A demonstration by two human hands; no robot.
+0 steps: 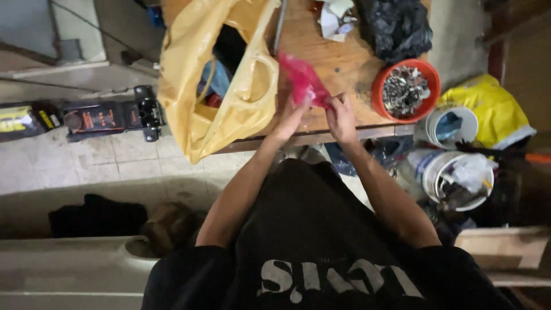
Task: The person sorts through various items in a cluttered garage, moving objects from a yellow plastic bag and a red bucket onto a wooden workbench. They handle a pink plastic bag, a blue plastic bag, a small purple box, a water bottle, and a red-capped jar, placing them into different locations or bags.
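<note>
My left hand [291, 116] and my right hand [341, 117] are close together over the front edge of a wooden table [338, 63]. Both grip a small pink plastic bag [302, 77] that rises up and to the left from my fingers. What is inside the pink bag is hidden. A large yellow plastic bag [224, 86] stands open just left of my left hand, with dark and blue things inside.
A red bowl of small metal parts [406, 89] sits at the table's right edge, a black plastic bag [395, 26] and crumpled paper [336, 18] behind it. White buckets [456, 172] and a yellow sack [493, 109] stand on the floor right. A floor jack [109, 117] lies left.
</note>
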